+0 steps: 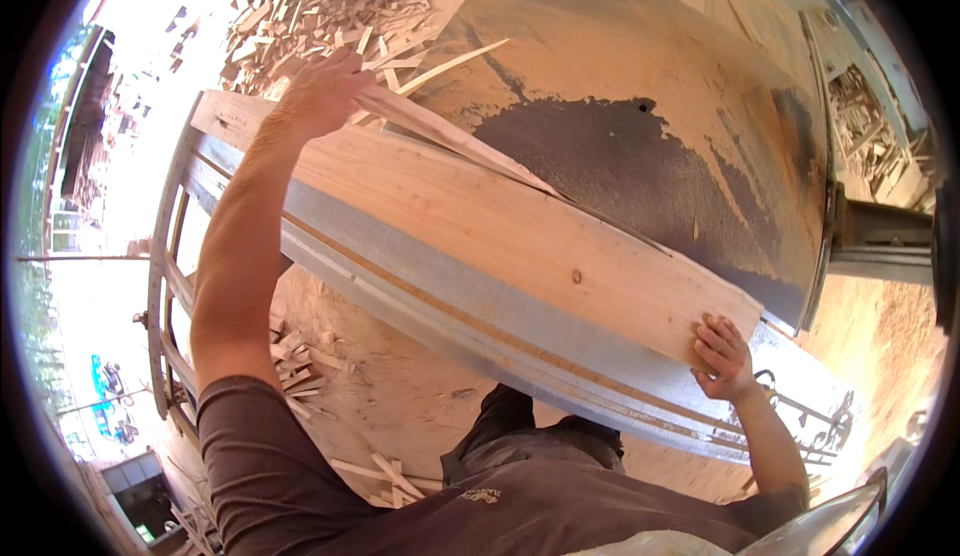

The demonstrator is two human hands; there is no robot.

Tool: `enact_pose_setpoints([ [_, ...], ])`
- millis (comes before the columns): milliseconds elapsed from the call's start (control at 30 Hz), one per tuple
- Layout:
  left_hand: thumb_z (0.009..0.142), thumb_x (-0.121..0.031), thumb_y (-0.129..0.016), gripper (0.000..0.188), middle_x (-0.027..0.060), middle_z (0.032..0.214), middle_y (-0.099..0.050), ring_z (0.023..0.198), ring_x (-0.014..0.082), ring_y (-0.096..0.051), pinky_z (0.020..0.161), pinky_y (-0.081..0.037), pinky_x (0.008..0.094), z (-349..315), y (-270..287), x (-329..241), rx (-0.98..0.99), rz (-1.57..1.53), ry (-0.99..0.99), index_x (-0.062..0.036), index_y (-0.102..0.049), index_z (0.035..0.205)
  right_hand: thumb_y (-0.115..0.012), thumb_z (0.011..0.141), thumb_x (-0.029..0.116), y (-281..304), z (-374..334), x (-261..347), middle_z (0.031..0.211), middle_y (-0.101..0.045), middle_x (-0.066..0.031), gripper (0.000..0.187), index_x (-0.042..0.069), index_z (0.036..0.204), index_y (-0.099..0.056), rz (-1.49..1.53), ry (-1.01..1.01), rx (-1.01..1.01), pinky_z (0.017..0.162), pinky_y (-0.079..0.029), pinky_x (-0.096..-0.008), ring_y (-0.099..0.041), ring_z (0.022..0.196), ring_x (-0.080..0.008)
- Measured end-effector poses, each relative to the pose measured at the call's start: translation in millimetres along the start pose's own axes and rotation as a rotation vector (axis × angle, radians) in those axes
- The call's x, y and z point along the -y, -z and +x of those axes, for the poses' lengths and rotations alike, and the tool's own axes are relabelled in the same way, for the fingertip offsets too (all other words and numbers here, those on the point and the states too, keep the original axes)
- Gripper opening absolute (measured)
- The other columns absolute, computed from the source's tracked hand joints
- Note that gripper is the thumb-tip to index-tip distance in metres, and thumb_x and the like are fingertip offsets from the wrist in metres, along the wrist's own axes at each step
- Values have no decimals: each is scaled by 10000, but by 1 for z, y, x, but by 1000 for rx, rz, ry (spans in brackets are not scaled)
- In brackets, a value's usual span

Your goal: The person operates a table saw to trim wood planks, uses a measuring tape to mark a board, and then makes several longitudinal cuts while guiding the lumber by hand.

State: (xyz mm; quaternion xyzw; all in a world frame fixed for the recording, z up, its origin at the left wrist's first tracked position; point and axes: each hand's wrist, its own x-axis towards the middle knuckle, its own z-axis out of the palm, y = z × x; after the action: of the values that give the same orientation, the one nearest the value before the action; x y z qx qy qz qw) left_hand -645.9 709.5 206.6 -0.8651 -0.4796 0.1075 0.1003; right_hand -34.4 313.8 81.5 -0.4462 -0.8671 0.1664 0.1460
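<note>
A long pale wooden board (500,236) with a knot lies along a silvery metal sliding table (400,256), slanting from far left to near right. My left hand (330,93) is closed round the far-left end of a thin wooden strip (450,138). This strip runs along the board's far edge and tapers towards the right; whether the two touch along their length I cannot tell. At the board's right end, my right hand (722,358) grips the near edge with its fingers curled over the top face. The right thumb is partly hidden.
Beyond the board stretches a wide dark steel tabletop (600,156) coated with sawdust. A heap of wood offcuts (300,21) lies at the far left. More scraps (305,366) litter the floor near my legs. A metal frame (165,256) stands at the left end.
</note>
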Motion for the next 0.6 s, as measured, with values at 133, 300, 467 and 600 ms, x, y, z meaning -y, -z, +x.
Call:
enact_pose_setpoints([
  [133,824,0,-740,420,63,1202,-626,1206,238,-565,1086,-473,398,-13,53,-10,-218,82,-129,-83,-660,1228,-804,594,96,6,2,1,1347,-639,-170,585,45,1159,-659,-9,-6,-7,1153,-392,-568,-536,1357,-426],
  [300,833,-65,-757,396,111,1279,-624,1280,316,-542,1099,-448,453,-12,139,-48,-186,72,-184,-62,-675,1221,-799,600,64,17,-7,3,1338,-652,-155,515,25,1100,-682,-1,-6,-63,1132,-430,-534,-561,1334,-387],
  [467,805,-5,-738,358,75,1048,-642,1133,258,-590,1038,-490,407,-17,184,-86,-394,95,-314,-31,-697,1159,-795,620,57,23,-23,1,1348,-652,-149,505,20,1115,-699,10,10,-110,1147,-428,-519,-554,1347,-377],
  [600,800,-50,-733,388,136,1087,-632,1155,336,-570,1029,-447,454,-13,234,-120,-500,245,-564,12,-658,1175,-786,627,56,26,-40,-1,1361,-648,-146,530,20,1148,-701,3,22,-130,1155,-423,-514,-544,1358,-372],
])
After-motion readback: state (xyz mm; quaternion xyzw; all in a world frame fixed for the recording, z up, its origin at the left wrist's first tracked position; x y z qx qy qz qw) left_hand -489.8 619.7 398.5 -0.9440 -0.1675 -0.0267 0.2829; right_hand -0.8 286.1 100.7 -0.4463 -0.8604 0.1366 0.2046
